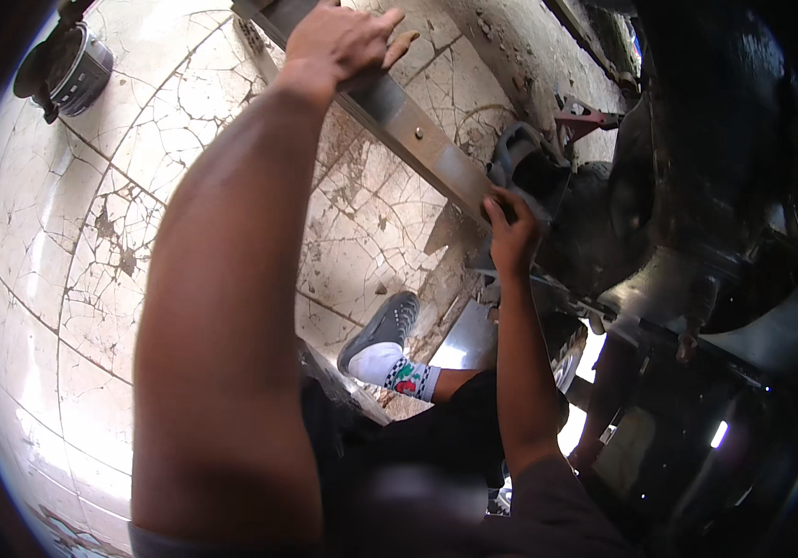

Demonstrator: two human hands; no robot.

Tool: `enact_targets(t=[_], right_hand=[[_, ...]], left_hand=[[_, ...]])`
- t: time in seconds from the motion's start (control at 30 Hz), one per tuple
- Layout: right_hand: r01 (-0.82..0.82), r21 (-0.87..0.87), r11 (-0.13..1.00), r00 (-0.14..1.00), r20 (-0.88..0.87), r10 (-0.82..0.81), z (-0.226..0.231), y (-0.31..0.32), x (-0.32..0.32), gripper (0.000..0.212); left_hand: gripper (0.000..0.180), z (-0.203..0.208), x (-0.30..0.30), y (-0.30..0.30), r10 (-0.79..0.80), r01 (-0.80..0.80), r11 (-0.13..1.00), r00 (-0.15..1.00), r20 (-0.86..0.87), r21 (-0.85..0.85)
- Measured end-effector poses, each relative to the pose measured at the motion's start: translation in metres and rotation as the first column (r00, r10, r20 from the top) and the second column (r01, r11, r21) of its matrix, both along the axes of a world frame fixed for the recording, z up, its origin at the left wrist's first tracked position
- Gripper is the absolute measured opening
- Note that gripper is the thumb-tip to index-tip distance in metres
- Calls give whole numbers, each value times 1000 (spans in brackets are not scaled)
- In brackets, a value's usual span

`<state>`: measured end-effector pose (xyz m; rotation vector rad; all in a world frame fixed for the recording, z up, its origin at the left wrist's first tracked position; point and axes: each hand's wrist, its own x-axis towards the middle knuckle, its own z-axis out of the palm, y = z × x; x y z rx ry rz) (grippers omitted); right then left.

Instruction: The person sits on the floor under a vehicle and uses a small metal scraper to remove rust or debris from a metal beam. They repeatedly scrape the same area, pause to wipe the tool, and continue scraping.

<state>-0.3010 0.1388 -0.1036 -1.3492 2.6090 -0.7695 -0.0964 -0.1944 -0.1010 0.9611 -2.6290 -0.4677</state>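
Note:
A long, flat grey metal bar (436, 156) runs slantwise from the upper left toward the machinery at the right, with a small round bolt or stud on its face. My left hand (336, 46) lies across its upper part; one finger and the thumb stick out past the bar's far side, while the other fingers are partly hidden. Near the bar's lower end, my right hand (514, 232) pinches its edge between thumb and fingers. Just beyond that end sits a dark, rounded plastic-looking piece (527, 158) with an opening in it.
Cracked, pale floor tiles (101, 232) spread out on the left, where a dark bucket (78, 74) stands at the upper left. Dark machinery (697, 186) fills the right side. A reddish metal bracket (585, 118) stands out beside it. My foot in a grey shoe (388, 325) is below the bar.

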Motion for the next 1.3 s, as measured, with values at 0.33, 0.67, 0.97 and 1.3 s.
enact_targets(t=[0.33, 0.67, 0.97, 1.3], right_hand=[[15, -62, 998, 957, -290, -33, -23, -24, 39, 20], [14, -40, 999, 963, -268, -24, -26, -18, 35, 20], [-16, -27, 1000, 969, -246, 9, -17, -24, 31, 17], [-33, 13, 999, 951, -307, 35, -11, -28, 29, 22]], left_hand=[[54, -32, 3, -12, -99, -9, 947, 943, -317, -321], [50, -35, 3, -17, -215, 45, 920, 889, -404, -389], [40, -37, 7, -11, -273, 234, 893, 961, -49, -385], [46, -47, -14, 18, -126, 174, 945, 975, 185, -277]])
